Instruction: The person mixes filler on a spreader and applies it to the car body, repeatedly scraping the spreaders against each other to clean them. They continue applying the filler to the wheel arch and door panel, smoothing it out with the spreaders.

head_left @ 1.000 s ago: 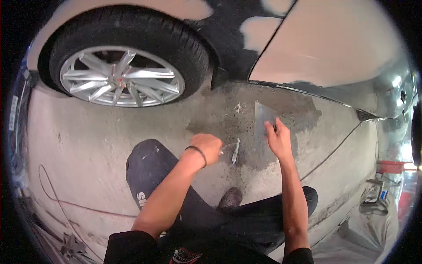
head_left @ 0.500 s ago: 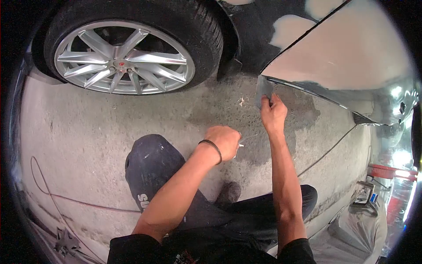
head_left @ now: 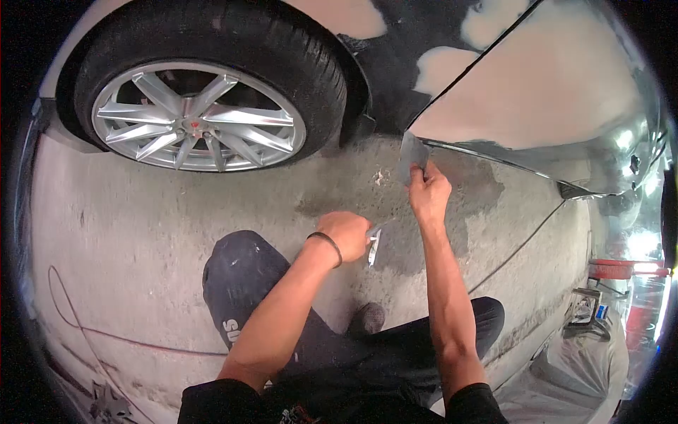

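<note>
My right hand pinches a thin, flat grey putty spreader. The spreader's upper edge is at the lower front corner of the car door, which has a broad beige filler patch. Over the floor to the left, my left hand is closed, palm down, on another flat spreader with white paste on it. Its handle end is hidden in my fingers. A dark band circles my left wrist.
A tyre with a silver spoked wheel stands at upper left. White crumbs and a damp patch mark the concrete floor. A hose runs at lower left. Plastic sheeting and a red object are at right.
My left hand has turned, so more of its white-smeared spreader shows. My right hand keeps its spreader at the door corner. The view has shifted slightly, showing more of the car.
</note>
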{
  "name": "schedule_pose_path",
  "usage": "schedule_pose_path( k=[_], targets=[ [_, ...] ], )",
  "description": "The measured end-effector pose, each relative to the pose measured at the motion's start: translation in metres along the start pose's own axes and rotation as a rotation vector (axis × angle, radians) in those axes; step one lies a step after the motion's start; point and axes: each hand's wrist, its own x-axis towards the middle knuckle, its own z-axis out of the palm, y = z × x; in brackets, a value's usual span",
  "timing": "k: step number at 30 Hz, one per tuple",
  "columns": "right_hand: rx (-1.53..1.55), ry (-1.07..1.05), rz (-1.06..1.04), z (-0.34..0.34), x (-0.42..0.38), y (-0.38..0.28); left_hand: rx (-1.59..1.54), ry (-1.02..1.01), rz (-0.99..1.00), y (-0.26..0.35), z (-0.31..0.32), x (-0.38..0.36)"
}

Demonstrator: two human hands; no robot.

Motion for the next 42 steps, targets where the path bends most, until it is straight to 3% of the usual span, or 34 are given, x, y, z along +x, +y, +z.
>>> schedule_pose_path(
  k=[4, 8, 10, 13, 16, 19, 20, 24, 27, 31, 37, 41, 42],
  targets=[
    [0.072, 0.060, -0.039, -0.023, 0.006, -0.040, -0.009, 0.031, -0.033, -0.005, 0.000, 0.002],
    [0.361, 0.190, -0.136, -0.068, 0.000, -0.138, -0.064, 0.105, -0.087, -0.003, -0.005, 0.002],
    [0.371, 0.191, -0.207, -0.088, -0.009, -0.148, -0.132, 0.212, -0.085, -0.006, -0.002, 0.005],
    [0.289, 0.113, -0.152, -0.117, -0.039, -0.138, -0.322, 0.411, -0.046, -0.012, 0.006, 0.014],
    [0.537, 0.028, -0.056, -0.137, -0.064, -0.081, -0.735, 0.482, -0.030, -0.007, 0.009, 0.020],
    [0.908, 0.080, 0.402, -0.144, -0.085, -0.053, -1.286, 0.489, 0.080, 0.013, 0.015, 0.025],
    [0.995, 0.033, 0.444, -0.146, -0.087, -0.045, -1.396, 0.500, 0.137, 0.021, 0.017, 0.024],
    [0.938, 0.055, 0.568, -0.125, -0.092, -0.043, -1.591, 0.495, 0.254, 0.039, 0.029, 0.030],
    [0.839, 0.115, 0.545, -0.095, -0.098, -0.056, -1.617, 0.499, 0.245, 0.057, 0.032, 0.027],
    [0.844, 0.226, 0.609, -0.073, -0.108, -0.058, -1.298, 0.596, 0.158, 0.057, 0.054, 0.029],
    [0.942, 0.231, 0.548, -0.065, -0.102, -0.060, -0.877, 0.742, 0.283, 0.075, 0.042, 0.018],
    [0.843, 0.153, 0.515, -0.080, -0.094, -0.079, -0.775, 0.426, 0.152, 0.053, 0.042, 0.022],
    [0.797, 0.153, 0.359, -0.078, -0.092, -0.074, -0.773, 0.370, 0.161, 0.051, 0.039, 0.021]
  ],
)
